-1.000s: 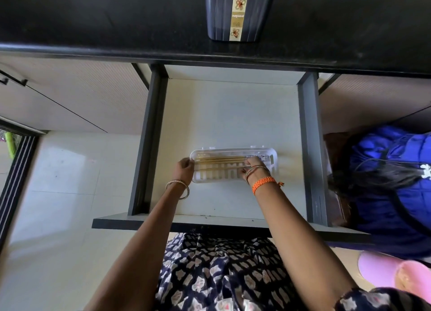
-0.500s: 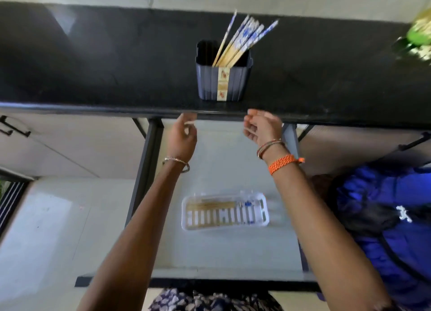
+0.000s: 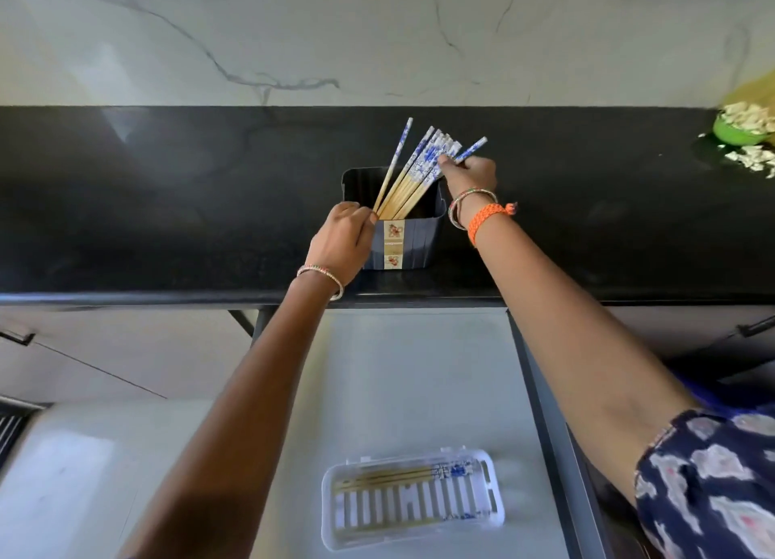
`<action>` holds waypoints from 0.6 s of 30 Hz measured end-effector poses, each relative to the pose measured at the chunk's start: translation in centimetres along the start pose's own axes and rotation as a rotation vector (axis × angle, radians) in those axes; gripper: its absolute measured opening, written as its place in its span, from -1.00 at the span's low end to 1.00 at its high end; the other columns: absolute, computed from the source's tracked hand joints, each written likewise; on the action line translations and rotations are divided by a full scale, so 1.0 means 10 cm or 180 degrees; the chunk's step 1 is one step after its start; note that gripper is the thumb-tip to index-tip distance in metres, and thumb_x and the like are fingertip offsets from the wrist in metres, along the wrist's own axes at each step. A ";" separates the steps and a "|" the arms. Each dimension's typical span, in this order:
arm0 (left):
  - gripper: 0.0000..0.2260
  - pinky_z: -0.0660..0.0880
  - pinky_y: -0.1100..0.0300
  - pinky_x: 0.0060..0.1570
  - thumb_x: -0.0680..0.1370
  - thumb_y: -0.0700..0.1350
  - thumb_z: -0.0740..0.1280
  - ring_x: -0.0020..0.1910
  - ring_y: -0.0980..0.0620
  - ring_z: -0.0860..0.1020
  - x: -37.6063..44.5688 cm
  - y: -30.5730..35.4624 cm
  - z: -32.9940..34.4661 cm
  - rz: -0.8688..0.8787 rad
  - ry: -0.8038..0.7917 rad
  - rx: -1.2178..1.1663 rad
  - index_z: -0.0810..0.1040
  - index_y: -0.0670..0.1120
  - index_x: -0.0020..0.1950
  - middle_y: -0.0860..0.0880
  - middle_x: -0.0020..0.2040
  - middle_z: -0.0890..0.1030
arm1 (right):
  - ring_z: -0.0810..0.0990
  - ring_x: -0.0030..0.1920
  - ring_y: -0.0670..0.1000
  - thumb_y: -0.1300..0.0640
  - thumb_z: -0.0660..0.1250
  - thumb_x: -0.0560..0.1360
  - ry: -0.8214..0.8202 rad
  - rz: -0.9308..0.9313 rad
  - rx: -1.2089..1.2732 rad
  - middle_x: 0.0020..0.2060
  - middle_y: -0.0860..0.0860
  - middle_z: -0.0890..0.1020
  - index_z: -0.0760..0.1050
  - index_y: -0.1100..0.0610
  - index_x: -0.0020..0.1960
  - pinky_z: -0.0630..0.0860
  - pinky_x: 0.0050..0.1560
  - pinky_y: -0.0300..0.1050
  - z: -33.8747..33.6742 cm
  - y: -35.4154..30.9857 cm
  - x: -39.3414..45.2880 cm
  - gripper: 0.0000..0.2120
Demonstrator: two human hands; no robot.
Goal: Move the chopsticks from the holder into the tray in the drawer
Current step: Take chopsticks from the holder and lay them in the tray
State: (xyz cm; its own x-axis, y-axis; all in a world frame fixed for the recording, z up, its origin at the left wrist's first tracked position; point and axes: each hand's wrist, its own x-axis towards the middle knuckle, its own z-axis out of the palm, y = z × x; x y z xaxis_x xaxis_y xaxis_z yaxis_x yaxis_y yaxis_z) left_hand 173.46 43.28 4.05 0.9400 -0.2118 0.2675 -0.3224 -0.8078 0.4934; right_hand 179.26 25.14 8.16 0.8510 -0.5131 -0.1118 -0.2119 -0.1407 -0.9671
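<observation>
A dark square holder (image 3: 413,239) stands on the black counter and holds several bamboo chopsticks (image 3: 413,168) with blue-and-white tops, fanned up to the right. My left hand (image 3: 341,239) grips the holder's left front corner. My right hand (image 3: 469,174) pinches the top end of a chopstick on the right of the bunch. Below, in the open drawer (image 3: 419,374), lies a clear slotted tray (image 3: 495,504) with a few chopsticks lying along its far side.
The black counter (image 3: 167,206) runs the full width, with a marble wall behind. A green bowl (image 3: 740,132) with pale pieces sits at the far right. The drawer's dark right rail (image 3: 553,441) runs under my right arm.
Both hands rose from the tray in the drawer to the counter. The left now grips the holder and the right has closed on a chopstick top. The view tilted upward.
</observation>
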 end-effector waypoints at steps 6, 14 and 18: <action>-0.69 0.44 0.11 0.15 0.62 -0.04 0.04 0.31 -0.05 0.38 -0.02 0.02 0.05 -0.0066 0.0038 0.0072 0.50 -0.13 0.15 -0.12 0.24 0.52 | 0.49 -0.35 0.01 0.13 0.42 0.42 0.0245 -0.0068 -0.0168 -0.37 0.04 0.49 0.29 0.10 -0.40 0.47 -0.28 -0.14 0.10 0.00 0.13 -0.65; -0.71 0.42 0.05 0.22 0.61 -0.06 0.07 0.31 -0.07 0.38 -0.02 0.12 -0.01 -0.0166 0.0006 0.0000 0.50 -0.13 0.16 -0.12 0.21 0.54 | 0.69 -0.08 0.19 0.22 0.38 0.48 0.0434 -0.0173 0.0241 -0.06 0.25 0.67 0.56 0.36 -0.01 0.65 -0.05 0.14 0.03 -0.17 0.05 -0.80; -0.71 0.41 -0.03 0.30 0.60 -0.12 0.08 0.23 -0.09 0.47 -0.07 0.24 -0.15 0.0051 0.0147 -0.0058 0.43 -0.13 0.27 -0.12 0.23 0.53 | 0.70 -0.12 0.19 0.23 0.39 0.46 0.0636 -0.0384 0.0306 -0.12 0.27 0.68 0.58 0.39 -0.06 0.65 -0.08 0.15 -0.22 -0.34 -0.06 -0.80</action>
State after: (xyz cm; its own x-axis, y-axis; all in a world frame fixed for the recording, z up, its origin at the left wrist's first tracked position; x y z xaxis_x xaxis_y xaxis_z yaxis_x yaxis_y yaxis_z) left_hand 171.91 42.32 6.30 0.9287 -0.1985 0.3132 -0.3396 -0.7943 0.5036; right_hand 178.39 24.05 12.05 0.7534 -0.6560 0.0440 -0.0597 -0.1350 -0.9890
